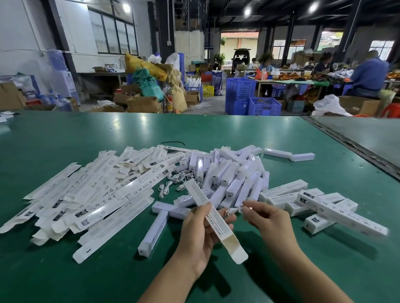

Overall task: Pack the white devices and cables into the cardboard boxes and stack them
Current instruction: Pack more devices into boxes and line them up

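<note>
Bare green table (51, 283) lies open along the near edge outside both forearms, and across the far strip behind the piles. Flattened cartons (82, 202) block the left and a heap of white devices (229, 173) the centre, with loose cables (173, 182) between them. A lone device (154, 231) lies just left of the left hand (198, 231). That hand's open carton (217, 222) and the right hand's (266, 219) pinched cable (232, 211) fill the gap between the hands. Filled boxes (323, 205) crowd the right.

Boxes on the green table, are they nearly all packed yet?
Not nearly. Done: a few closed boxes piled on the right. In hand: the left hand holds an open box, the right hand pinches a cable beside it. Still to do: a heap of devices, loose cables and many flat boxes.
</note>
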Tool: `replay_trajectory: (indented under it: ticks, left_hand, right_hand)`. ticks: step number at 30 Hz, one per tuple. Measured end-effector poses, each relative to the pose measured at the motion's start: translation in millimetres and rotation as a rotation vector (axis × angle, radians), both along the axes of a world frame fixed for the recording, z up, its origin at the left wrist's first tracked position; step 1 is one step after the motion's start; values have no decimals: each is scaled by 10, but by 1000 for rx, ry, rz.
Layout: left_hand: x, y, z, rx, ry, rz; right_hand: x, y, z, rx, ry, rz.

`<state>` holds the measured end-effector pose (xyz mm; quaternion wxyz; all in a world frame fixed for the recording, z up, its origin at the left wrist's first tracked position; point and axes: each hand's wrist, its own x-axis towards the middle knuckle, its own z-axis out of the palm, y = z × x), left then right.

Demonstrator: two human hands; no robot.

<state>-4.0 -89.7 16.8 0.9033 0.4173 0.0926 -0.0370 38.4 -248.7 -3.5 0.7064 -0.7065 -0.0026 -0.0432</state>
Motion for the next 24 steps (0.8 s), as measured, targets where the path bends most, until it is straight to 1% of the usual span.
replay_trajectory:
  ticks: [5,7,9,12,15,19,24]
  left_hand:
    - [-8,-45,-34,11,-13,-17]
    - [-2,-25,-32,-2,-22,-19]
    - [6,5,-36,20,-33,-21]
    - [12,16,-47,71,-27,-38]
    - [10,-6,-51,75,-26,-39]
    - [15,-45,-85,153,-28,-39]
    - [21,-67,-110,151,-50,-54]
  right_hand:
    - [-53,64,-7,-231,-169,-164]
    - [-65,89,9,-316,-213,-174]
    - [-78,113,45,-366,-204,-133]
    - [-98,140,53,-366,-173,-102]
    - [-98,168,35,-389,-144,-116]
    - [-73,165,16,-363,-112,-147]
    - [-72,140,-5,-419,-122,-142]
